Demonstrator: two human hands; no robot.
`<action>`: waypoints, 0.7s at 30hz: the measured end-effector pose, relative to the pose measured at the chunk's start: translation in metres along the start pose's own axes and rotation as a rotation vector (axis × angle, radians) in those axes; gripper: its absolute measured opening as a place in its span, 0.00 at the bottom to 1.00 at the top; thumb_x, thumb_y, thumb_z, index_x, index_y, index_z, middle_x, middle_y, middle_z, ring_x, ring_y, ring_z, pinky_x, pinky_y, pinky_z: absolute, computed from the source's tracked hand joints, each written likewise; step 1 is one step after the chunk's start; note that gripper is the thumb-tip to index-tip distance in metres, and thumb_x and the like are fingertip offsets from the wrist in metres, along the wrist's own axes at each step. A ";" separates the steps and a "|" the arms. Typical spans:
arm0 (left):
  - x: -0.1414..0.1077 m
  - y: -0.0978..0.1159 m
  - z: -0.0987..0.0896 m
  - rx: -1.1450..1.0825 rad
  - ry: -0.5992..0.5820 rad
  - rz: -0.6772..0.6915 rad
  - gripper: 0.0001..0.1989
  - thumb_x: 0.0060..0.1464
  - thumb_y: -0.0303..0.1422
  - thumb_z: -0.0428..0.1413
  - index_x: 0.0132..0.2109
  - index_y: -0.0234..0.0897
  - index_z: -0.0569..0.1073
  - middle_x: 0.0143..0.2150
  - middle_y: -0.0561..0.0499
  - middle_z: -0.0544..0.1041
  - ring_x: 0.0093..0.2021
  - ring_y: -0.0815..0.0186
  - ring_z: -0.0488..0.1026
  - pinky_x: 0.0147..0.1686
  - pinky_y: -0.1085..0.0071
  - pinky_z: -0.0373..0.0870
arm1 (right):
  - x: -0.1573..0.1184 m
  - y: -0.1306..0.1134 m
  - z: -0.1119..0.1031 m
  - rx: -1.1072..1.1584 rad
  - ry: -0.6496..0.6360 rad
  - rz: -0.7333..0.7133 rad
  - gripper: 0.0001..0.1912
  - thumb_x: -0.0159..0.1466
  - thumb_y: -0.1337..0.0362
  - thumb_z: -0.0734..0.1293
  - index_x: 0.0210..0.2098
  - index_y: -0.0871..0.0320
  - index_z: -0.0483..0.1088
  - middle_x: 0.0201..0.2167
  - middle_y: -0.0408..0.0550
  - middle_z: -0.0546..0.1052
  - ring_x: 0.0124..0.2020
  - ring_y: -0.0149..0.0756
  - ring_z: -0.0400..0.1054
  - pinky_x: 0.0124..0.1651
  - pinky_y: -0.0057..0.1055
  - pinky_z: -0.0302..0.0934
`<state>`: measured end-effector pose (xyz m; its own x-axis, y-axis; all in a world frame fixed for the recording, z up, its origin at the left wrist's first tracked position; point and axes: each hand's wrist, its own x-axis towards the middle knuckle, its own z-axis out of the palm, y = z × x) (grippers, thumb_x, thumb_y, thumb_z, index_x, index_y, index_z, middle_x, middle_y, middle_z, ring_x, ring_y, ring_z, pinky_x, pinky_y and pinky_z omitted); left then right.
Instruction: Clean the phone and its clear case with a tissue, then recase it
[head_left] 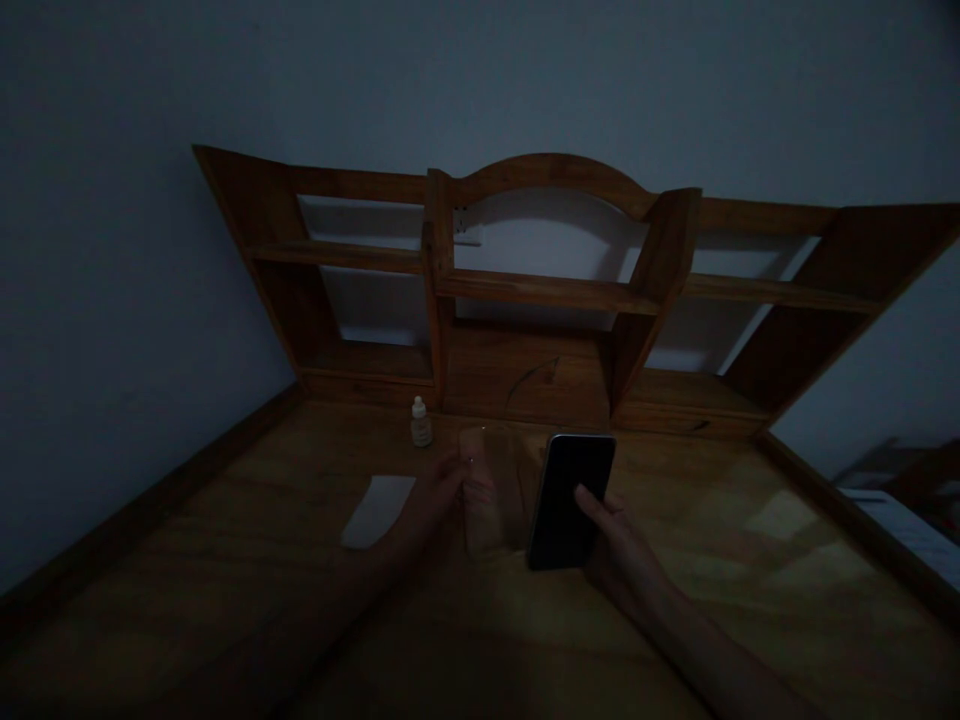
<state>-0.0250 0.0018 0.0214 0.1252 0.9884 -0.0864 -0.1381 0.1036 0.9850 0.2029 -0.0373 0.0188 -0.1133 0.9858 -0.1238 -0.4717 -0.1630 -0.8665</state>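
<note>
In my right hand (611, 530) is a dark phone (570, 500), its thumb across the black face and the fingers behind it. My left hand (442, 490) is closed at the left edge of a clear, flat, see-through piece (491, 510), which looks like a phone case or film. This piece is just left of the phone, with a gap between them. A white sheet of paper or cloth (379, 510) lies on the wooden desk, left of my left hand. Behind that hand stands a small bottle with a white cap (421, 425).
A wooden shelf unit (547, 292) with several compartments stands along the back of the desk (697, 560). Behind it, a socket (468, 235) shows on the wall. Raised wooden edges border the desk's sides. Papers (907, 530) lie beyond the right edge. The light is dim.
</note>
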 end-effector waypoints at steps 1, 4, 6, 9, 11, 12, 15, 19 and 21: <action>0.001 0.000 -0.002 0.002 0.024 0.002 0.20 0.55 0.42 0.54 0.50 0.33 0.66 0.33 0.45 0.79 0.29 0.63 0.76 0.30 0.69 0.72 | 0.001 -0.003 0.001 0.025 0.030 0.025 0.16 0.57 0.54 0.73 0.41 0.57 0.75 0.39 0.51 0.80 0.39 0.46 0.75 0.47 0.45 0.67; 0.005 0.000 -0.005 0.012 0.048 0.005 0.19 0.55 0.42 0.54 0.49 0.34 0.67 0.31 0.46 0.79 0.27 0.63 0.75 0.26 0.71 0.70 | 0.004 -0.007 0.001 0.039 0.088 0.105 0.18 0.59 0.51 0.70 0.43 0.56 0.74 0.40 0.52 0.79 0.40 0.46 0.75 0.45 0.44 0.69; 0.007 -0.002 -0.005 0.042 0.043 0.011 0.20 0.55 0.43 0.54 0.49 0.34 0.67 0.30 0.47 0.79 0.25 0.63 0.75 0.23 0.72 0.68 | 0.005 -0.008 0.001 0.016 0.099 0.155 0.20 0.61 0.49 0.68 0.44 0.57 0.73 0.40 0.54 0.79 0.39 0.46 0.75 0.40 0.41 0.71; 0.007 -0.004 -0.006 0.076 0.024 0.015 0.25 0.56 0.44 0.53 0.55 0.33 0.64 0.29 0.48 0.78 0.23 0.63 0.74 0.21 0.71 0.68 | 0.004 -0.007 0.000 -0.049 0.098 0.173 0.23 0.62 0.48 0.66 0.45 0.60 0.72 0.39 0.57 0.79 0.37 0.44 0.76 0.35 0.36 0.71; 0.007 -0.005 -0.006 0.082 0.012 0.028 0.29 0.56 0.44 0.53 0.59 0.32 0.60 0.28 0.49 0.78 0.22 0.63 0.74 0.19 0.71 0.68 | 0.004 -0.008 0.000 -0.105 0.149 0.167 0.23 0.61 0.48 0.67 0.46 0.61 0.71 0.35 0.56 0.80 0.32 0.43 0.76 0.31 0.35 0.70; 0.007 -0.005 -0.006 0.087 0.005 0.035 0.31 0.56 0.44 0.53 0.61 0.33 0.58 0.27 0.49 0.78 0.21 0.63 0.73 0.19 0.71 0.68 | 0.004 -0.008 -0.001 -0.133 0.190 0.158 0.23 0.61 0.48 0.67 0.46 0.61 0.70 0.34 0.55 0.80 0.29 0.43 0.76 0.29 0.35 0.70; 0.004 -0.005 -0.007 0.125 -0.008 0.059 0.35 0.56 0.44 0.53 0.65 0.34 0.53 0.26 0.50 0.77 0.20 0.64 0.73 0.17 0.71 0.68 | 0.007 -0.008 -0.004 -0.205 0.290 0.114 0.22 0.58 0.51 0.70 0.46 0.58 0.69 0.30 0.50 0.79 0.26 0.40 0.75 0.27 0.33 0.70; 0.000 -0.006 -0.006 0.213 -0.012 0.092 0.35 0.57 0.44 0.51 0.66 0.34 0.53 0.26 0.50 0.78 0.19 0.65 0.72 0.16 0.73 0.67 | 0.014 -0.004 -0.014 -0.278 0.296 0.082 0.17 0.59 0.56 0.67 0.45 0.56 0.68 0.30 0.47 0.78 0.27 0.38 0.74 0.28 0.31 0.69; -0.001 -0.009 -0.005 0.268 -0.032 0.091 0.35 0.58 0.44 0.51 0.67 0.34 0.52 0.25 0.51 0.77 0.18 0.65 0.72 0.16 0.73 0.67 | 0.017 -0.001 -0.017 -0.305 0.296 0.075 0.15 0.58 0.58 0.66 0.44 0.56 0.66 0.30 0.45 0.77 0.28 0.38 0.74 0.28 0.30 0.68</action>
<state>-0.0293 0.0004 0.0121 0.1561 0.9877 0.0044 0.1144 -0.0225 0.9932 0.2166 -0.0197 0.0088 0.1396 0.9478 -0.2868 -0.1870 -0.2592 -0.9476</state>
